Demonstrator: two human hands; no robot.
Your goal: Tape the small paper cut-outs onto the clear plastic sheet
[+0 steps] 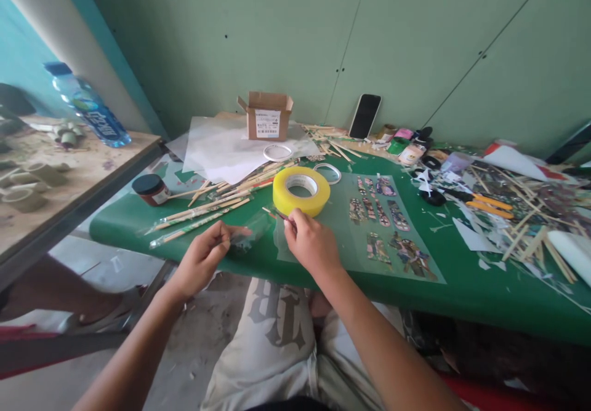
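Observation:
My left hand is closed at the front edge of the green table, its fingers pinching a crumpled piece of clear plastic film. Just right of the film, my right hand is closed on a thin stick-like tool, mostly hidden by the fingers. A large yellow roll of tape lies right behind that hand. To its right rests a clear sheet with printed cut-out pictures. Several wooden sticks, some wrapped in clear plastic, lie beyond my left hand.
A dark-lidded jar stands at the left. Behind are an open cardboard box on white sheets and a phone against the wall. Orange-handled pliers and scattered sticks lie right. A water bottle leans on the side table.

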